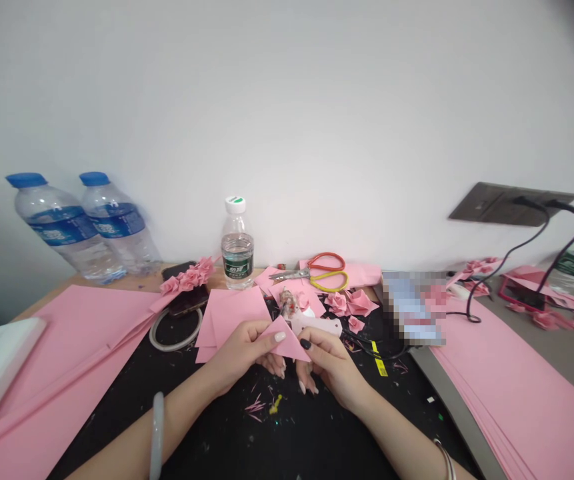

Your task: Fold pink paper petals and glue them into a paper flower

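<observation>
Between my two hands is a small piece of pink paper (287,333), folded into a triangle with its point upward. My left hand (249,350) pinches its left side, thumb on top. At the right corner, my right hand (334,363) grips it between thumb and finger. The paper hangs above the black mat (207,427). Just behind my left hand lie square pink sheets (237,310). Beyond my right hand sit folded pink paper roses (357,303). Scissors (324,273) with one red and one yellow handle lie open behind them.
Two large water bottles (61,227) lean on the wall at left; a smaller bottle (237,253) stands mid-back. Large pink sheets (101,320) flank the mat. A roll of tape (175,337), paper scraps (255,407) and a charging cable (487,267) are also around.
</observation>
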`<state>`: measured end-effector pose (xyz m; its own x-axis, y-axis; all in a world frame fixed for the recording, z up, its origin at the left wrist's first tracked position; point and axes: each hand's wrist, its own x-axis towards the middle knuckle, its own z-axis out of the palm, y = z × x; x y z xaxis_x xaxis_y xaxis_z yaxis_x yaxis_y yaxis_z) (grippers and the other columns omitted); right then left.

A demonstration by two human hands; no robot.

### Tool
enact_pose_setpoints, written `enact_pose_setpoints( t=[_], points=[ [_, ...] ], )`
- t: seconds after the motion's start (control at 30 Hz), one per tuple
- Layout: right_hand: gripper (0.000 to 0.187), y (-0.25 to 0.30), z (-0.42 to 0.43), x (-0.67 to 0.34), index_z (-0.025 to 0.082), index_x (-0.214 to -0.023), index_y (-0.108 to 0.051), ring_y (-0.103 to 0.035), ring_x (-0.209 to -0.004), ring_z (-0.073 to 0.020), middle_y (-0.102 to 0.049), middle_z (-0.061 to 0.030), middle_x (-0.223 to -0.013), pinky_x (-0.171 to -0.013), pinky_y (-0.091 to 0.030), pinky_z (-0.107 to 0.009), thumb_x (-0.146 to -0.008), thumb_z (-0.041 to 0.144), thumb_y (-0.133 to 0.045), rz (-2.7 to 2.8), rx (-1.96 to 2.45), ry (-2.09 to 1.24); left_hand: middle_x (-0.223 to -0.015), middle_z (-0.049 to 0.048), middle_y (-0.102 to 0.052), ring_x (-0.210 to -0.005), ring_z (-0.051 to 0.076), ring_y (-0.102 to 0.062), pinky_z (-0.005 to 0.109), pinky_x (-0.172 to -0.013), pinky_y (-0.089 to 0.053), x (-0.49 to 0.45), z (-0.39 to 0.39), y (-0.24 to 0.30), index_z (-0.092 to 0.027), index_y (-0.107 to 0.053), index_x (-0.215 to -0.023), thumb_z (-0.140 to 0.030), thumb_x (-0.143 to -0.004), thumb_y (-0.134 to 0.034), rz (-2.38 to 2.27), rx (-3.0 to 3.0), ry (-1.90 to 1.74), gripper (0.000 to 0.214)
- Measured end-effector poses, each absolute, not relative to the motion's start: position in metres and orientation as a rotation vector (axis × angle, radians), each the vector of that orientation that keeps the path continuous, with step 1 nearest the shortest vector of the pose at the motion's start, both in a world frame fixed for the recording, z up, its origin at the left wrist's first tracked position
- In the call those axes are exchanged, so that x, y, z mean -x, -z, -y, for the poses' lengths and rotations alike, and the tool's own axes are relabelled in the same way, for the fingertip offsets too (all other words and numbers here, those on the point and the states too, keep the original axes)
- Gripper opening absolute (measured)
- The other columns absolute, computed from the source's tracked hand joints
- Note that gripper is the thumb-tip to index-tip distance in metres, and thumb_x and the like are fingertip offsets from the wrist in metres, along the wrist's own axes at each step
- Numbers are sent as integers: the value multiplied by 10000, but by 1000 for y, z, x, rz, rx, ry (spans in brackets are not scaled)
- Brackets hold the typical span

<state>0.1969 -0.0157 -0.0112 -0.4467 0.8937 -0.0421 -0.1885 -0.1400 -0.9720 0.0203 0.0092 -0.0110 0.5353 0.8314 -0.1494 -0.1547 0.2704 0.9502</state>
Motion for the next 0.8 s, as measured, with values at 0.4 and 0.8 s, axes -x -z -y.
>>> enact_pose_setpoints(
  t=[0.4, 0.8],
  points=[
    [148, 2, 16, -199, 226, -931, -602, -507, -683, -138, -549, -30, -872, -530, -420, -222, -792, 182, -581, 1806, 984, -894, -495, 10, -646, -432, 135, -598, 222, -475, -472, -21, -9, 9, -130, -578, -694, -378, -741, -635, -863, -1160, -784, 260],
    [157, 2, 13, -200, 185, -613, -607, -457, -678, -139, -441, -2, -760, -553, -384, -230, -687, 247, -732, 1583, 957, -1095, -561, 26, -679, -526, 167, -659, 253, -536, -518, -25, -4, 9, -128, -584, -713, -319, -721, -665, -800, -1225, -670, 208]
  ],
)
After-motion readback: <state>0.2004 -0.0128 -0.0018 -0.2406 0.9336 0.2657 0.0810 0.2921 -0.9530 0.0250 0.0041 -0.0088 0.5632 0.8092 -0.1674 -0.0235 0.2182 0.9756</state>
